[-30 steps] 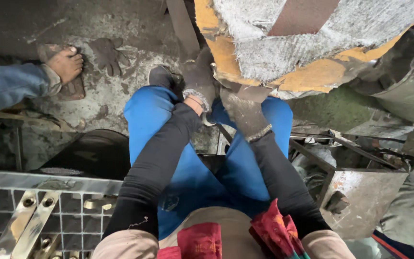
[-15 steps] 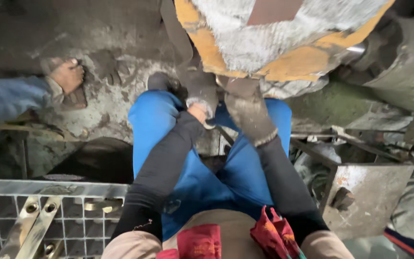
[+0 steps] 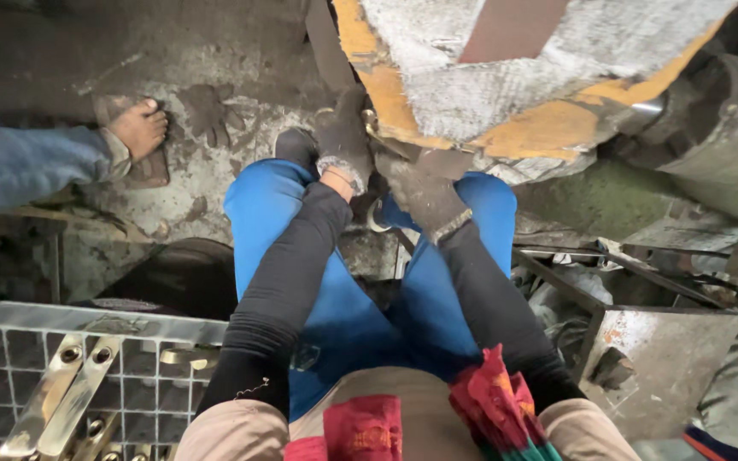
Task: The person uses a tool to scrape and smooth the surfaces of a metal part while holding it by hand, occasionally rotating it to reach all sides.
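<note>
While seated low with blue-trousered knees apart, a person reaches both gloved hands to the near edge of a large wheel (image 3: pixel 506 77), its face coated in rough grey grit and its rim worn to patchy yellow. The left hand (image 3: pixel 343 141), in a dark, soiled work glove, presses against the wheel's left rim, fingers closed on the edge; whether a small piece is pinched there cannot be told. The right hand (image 3: pixel 420 192), in a grey knitted glove, is curled under the rim, what it grips hidden. The step looks like working something against the wheel; any next move calls for steady pressure and fingers kept off the abrasive face. Left, a bystander's bare foot (image 3: pixel 138 128) rests on the stained concrete floor (image 3: pixel 215 102). Near left, brass strips (image 3: pixel 53 401) lie on a wire grid tray (image 3: pixel 10 341); right, a rusty metal plate (image 3: pixel 676 358).
</note>
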